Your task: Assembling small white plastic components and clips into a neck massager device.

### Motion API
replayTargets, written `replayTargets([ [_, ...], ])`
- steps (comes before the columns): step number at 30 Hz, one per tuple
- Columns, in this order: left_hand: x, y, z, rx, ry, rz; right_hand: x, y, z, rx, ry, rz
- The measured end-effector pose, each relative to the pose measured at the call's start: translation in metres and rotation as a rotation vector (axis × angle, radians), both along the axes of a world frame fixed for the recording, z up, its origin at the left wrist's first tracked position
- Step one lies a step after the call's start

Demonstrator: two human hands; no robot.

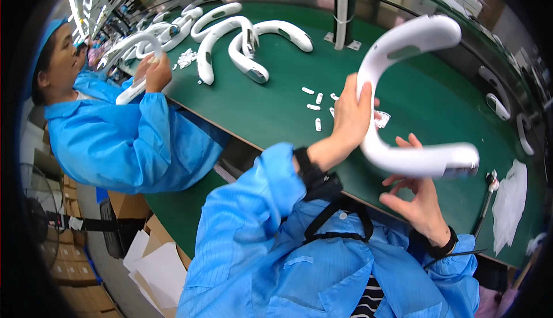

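My left hand (351, 113) is wrapped around the curved back of a white U-shaped neckband device (377, 145), which looks like a neck fan. It is raised over the green table, its two arms pointing right. One arm has a long oval recess; the tip of the lower arm looks dark and glossy. Beside that lower arm my right hand (417, 203) is open, fingers spread, partly hidden behind the device; whether it touches cannot be told. Several small white oval pieces (318, 124) lie left of my left hand, and a small white heap (382, 119) shows behind the device.
More white neckbands (222, 42) lie at the far left of the green table (276, 116). A co-worker in blue (115, 139) handles one there. A metal post (341, 13) stands at the back. At right lie a screwdriver-like tool (488, 194), a white sheet (510, 203) and other neckbands (498, 106).
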State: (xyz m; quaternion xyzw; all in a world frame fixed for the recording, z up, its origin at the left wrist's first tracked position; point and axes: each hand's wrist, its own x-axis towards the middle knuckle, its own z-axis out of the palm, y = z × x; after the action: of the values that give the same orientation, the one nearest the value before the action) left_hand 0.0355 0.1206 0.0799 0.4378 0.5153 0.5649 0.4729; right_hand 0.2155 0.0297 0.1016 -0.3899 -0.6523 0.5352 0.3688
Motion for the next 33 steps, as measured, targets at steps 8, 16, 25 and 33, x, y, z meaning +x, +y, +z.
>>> replayTargets([
  [8, -0.079, 0.097, 0.019, 0.544, 0.689, 0.223, 0.012, 0.188, 0.012, -0.039, 0.330, -0.490],
  [16, -0.352, 0.065, 0.000, -0.001, 1.728, 0.747, 0.092, 0.418, -0.079, -0.270, 0.398, -0.613],
  [25, -0.376, 0.081, 0.004, -0.358, 1.493, 0.685, 0.146, 0.428, -0.078, -0.426, 0.007, -0.517],
  [33, -0.376, 0.073, 0.027, -0.443, 1.029, 0.560, 0.010, 0.266, -0.008, 0.496, -0.365, -0.224],
])
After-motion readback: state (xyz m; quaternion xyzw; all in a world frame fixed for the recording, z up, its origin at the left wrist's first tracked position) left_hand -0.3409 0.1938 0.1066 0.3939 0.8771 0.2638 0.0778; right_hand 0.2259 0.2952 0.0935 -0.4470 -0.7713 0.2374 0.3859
